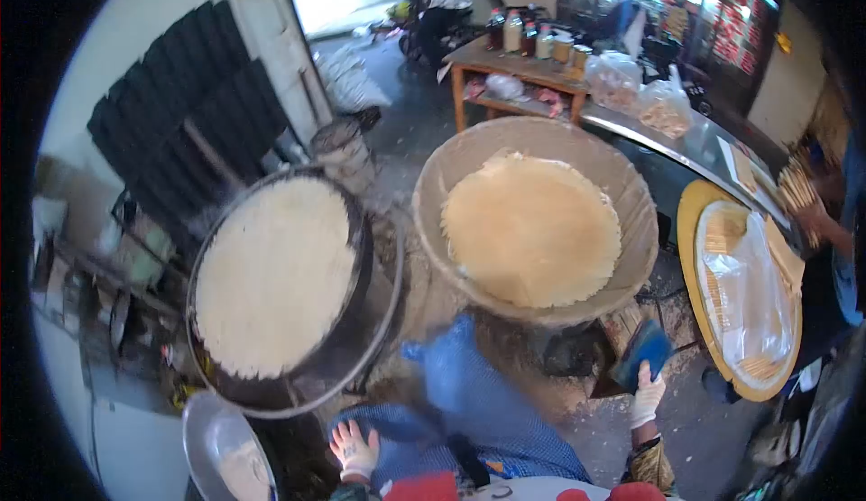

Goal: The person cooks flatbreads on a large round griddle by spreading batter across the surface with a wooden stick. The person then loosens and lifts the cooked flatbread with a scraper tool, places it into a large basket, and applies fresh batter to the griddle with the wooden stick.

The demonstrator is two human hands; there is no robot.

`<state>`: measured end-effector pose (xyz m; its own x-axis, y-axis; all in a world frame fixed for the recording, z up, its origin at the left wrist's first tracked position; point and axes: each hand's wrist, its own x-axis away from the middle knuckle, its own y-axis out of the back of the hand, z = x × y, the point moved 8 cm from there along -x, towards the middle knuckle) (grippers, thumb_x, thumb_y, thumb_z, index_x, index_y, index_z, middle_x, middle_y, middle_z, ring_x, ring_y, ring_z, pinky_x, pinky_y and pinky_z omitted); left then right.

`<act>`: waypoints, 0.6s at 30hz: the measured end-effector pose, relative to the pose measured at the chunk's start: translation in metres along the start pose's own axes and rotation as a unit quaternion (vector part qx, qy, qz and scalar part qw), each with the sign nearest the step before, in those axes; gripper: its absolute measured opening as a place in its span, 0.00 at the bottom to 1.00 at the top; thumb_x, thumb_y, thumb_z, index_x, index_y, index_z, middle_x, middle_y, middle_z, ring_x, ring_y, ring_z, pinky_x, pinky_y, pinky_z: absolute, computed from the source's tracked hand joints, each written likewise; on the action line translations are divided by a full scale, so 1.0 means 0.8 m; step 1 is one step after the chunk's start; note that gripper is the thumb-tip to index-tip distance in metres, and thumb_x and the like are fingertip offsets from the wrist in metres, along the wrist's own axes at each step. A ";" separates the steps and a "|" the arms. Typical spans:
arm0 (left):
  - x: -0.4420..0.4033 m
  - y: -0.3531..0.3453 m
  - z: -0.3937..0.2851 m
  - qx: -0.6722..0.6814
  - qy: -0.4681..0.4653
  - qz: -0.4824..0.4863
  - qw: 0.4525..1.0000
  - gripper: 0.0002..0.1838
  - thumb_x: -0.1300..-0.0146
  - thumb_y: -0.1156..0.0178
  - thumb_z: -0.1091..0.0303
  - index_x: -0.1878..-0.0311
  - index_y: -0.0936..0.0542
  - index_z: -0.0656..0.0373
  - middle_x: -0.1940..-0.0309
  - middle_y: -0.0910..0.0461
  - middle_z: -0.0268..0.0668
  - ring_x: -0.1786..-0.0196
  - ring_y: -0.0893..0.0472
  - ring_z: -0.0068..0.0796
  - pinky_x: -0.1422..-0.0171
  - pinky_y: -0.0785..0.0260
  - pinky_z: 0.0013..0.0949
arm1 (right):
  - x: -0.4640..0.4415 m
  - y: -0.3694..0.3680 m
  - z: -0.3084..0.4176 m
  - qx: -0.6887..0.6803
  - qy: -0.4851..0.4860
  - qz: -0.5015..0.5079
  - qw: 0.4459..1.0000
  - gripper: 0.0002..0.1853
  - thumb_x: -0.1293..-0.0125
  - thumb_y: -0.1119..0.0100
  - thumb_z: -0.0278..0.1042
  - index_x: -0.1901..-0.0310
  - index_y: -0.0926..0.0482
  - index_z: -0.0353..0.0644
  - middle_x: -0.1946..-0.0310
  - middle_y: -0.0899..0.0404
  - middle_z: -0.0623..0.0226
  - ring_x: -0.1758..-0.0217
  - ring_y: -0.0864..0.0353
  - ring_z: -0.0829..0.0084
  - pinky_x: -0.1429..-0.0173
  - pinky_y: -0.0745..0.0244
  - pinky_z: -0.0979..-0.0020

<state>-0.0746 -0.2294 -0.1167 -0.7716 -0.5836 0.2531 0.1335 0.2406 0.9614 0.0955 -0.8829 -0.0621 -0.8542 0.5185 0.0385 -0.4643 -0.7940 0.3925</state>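
Note:
My left hand (354, 451), in a pale glove, rests with spread fingers on the blue patterned cloth over my lap. On the other side, my right hand (647, 395), also gloved, is wrapped round the lower end of a flat dark-blue tool (646, 355). Ahead of me a large woven basket (532, 313) holds a round, thin, light-brown sheet (532, 230). To the left a wide round pan (383, 321) has a pale round sheet (275, 275) on it.
A metal basin (203, 429) stands at lower left. A wooden table (519, 66) bears jars and bags. At right, a co-worker's hand (812, 217) holds stick-like pieces above an oval tray (690, 266). Black slabs (180, 104) lean on the left wall.

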 end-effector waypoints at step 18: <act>-0.021 0.027 0.121 0.103 0.007 -0.101 0.989 0.34 0.43 0.41 0.44 0.38 0.28 0.54 0.33 0.38 0.48 0.29 0.42 0.55 0.28 0.56 0.62 | 0.471 -0.626 0.447 -0.014 0.704 0.369 0.607 0.17 0.58 0.41 0.32 0.62 0.17 0.52 0.61 0.20 0.72 0.55 0.23 0.63 0.48 0.34 0.57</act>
<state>-0.1188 -0.1389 -0.1105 -0.7604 -0.6466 0.0607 -0.1538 0.2700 0.9505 0.0899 -0.1766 0.0847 -0.1759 -0.7512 -0.6362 0.1791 -0.6599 0.7297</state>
